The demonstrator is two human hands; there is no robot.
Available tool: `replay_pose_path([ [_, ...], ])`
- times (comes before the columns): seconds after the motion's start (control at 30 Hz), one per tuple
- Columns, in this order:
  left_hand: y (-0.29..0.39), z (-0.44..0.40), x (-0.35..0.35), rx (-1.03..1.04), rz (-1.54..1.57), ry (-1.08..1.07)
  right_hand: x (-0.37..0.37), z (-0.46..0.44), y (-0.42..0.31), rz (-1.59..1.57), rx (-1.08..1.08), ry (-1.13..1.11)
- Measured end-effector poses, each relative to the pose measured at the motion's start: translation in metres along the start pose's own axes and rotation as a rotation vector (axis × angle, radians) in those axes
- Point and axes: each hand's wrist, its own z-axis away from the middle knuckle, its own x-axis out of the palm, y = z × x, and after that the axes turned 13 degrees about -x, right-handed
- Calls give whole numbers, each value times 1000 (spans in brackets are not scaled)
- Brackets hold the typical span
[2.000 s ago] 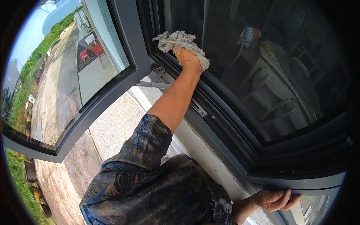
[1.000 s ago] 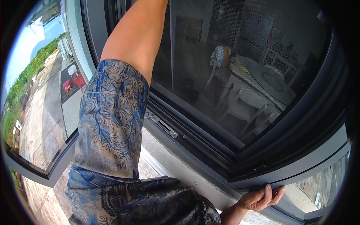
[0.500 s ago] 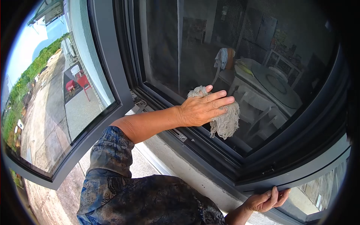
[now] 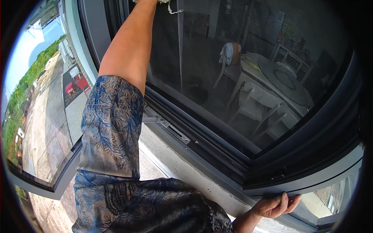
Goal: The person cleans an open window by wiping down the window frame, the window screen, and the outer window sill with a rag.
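Note:
My left arm stretches up to the top edge of the view, where only the base of my left hand [image 4: 145, 1] shows; its fingers are cut off. Beside it, a piece of the grey-white stringy rag [image 4: 164, 1] shows against the dark window screen [image 4: 202, 66], with a loose strand hanging down. At the lower right, my right hand [image 4: 278, 206] is closed around the bottom edge of a grey window sash [image 4: 311, 186], fingers curled over the frame.
An open glass sash [image 4: 64, 182] stands at the left, by my raised arm. A metal hinge arm [image 4: 176, 132] lies along the lower window track. Below runs a pale ledge [image 4: 182, 174]. Through the screen, a table [image 4: 279, 77] and chairs show indoors.
My left hand has moved with the rag from the lower middle of the screen up and left, mostly out of view. My right hand stays on the sash. The view has shifted slightly.

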Motion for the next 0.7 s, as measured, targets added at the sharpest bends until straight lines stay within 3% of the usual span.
replay_pose_path([
  [0.07, 0, 2, 4, -181, 150, -132, 0, 1, -1, 12, 14, 9],
  [0.1, 3, 12, -2, -173, 153, -138, -2, 1, -2, 15, 10, -25],
  [0.23, 1, 101, -59, 340, 229, -315, 0, 0, -2, 23, 14, -11],
  [0.3, 10, 163, -93, 196, 506, -491, -1, -1, -2, 50, 8, -33],
  [0.37, 5, 217, -131, 250, 381, -814, -2, -2, -6, 83, 3, -63],
  [0.4, 12, 242, -146, 428, 401, -708, -1, -3, -6, 87, 6, -64],
  [0.57, 27, 339, -187, 975, 582, -998, -1, -1, -5, 0, 31, -34],
  [0.6, 28, 342, -173, 948, 656, -829, -1, -1, -3, -1, 23, -31],
  [0.7, 54, 310, -154, 915, 623, -721, -3, 4, -1, -55, 28, -36],
])
